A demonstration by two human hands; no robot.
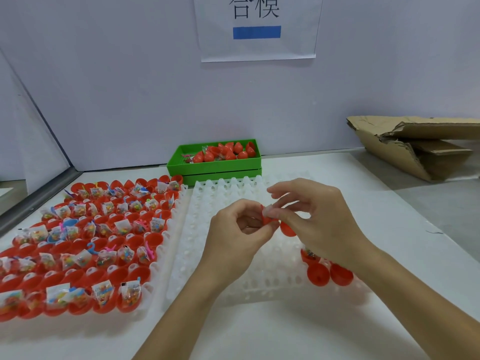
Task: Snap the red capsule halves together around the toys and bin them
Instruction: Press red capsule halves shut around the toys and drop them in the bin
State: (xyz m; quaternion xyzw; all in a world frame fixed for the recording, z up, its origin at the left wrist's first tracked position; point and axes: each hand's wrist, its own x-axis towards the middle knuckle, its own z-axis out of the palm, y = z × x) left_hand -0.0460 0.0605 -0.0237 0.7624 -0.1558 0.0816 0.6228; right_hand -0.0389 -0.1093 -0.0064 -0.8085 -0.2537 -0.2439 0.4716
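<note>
Above the white tray, my left hand pinches a red capsule half with a small clear toy packet sticking out of it. My right hand pinches the same packet and half from the right, and a second red half shows under its fingers. On the tray's near right sit three more red halves, one with a toy in it. A green bin at the back holds several closed red capsules.
A second white tray on the left is packed with several red halves, many holding toy packets. A torn cardboard box lies at the back right. A paper sign hangs on the wall.
</note>
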